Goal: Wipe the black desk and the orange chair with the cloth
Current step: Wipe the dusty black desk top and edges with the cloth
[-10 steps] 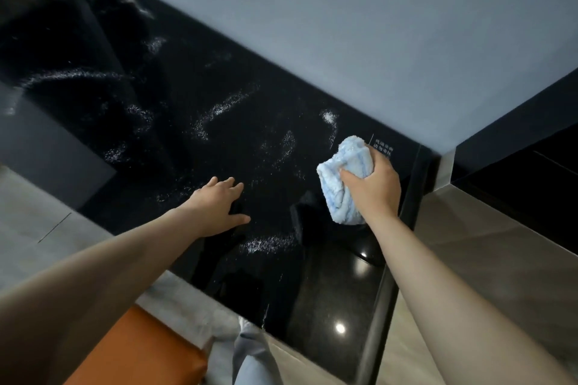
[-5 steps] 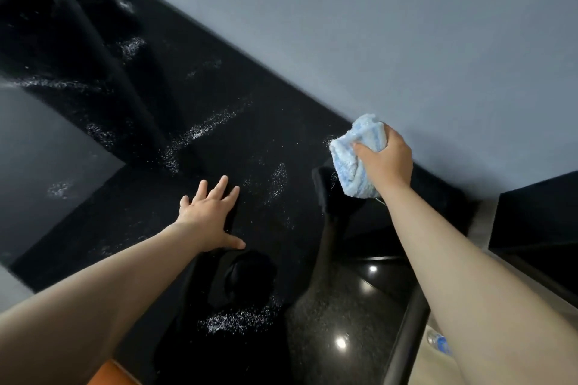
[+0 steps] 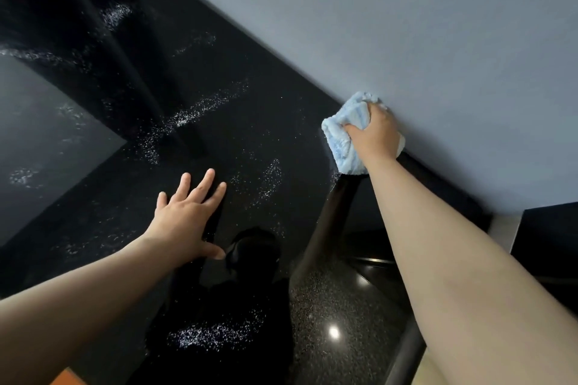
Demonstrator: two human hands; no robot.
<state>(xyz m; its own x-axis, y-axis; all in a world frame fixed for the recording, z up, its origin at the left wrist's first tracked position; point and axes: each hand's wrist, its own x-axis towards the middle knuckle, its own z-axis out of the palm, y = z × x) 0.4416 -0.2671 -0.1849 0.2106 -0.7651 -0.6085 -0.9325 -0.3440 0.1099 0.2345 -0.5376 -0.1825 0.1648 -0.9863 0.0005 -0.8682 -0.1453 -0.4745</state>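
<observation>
orange chair (image 3: 67,380): only a sliver shows, cut by the near-left edge | cloth (image 3: 342,147): middle covered by right hand (image 3: 373,131), fingers' tips sunk out of sight | worktop (image 3: 250,122): cut off far, left and near

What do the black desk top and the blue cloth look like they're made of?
Desk top: probably polished stone or a stone-look composite with a high gloss. It gives mirror-like reflections, and fine pale flecks show in the black.
Cloth: soft pile fabric, likely microfibre. Its pale blue surface is fuzzy, and it bunches loosely in the right hand.
</observation>
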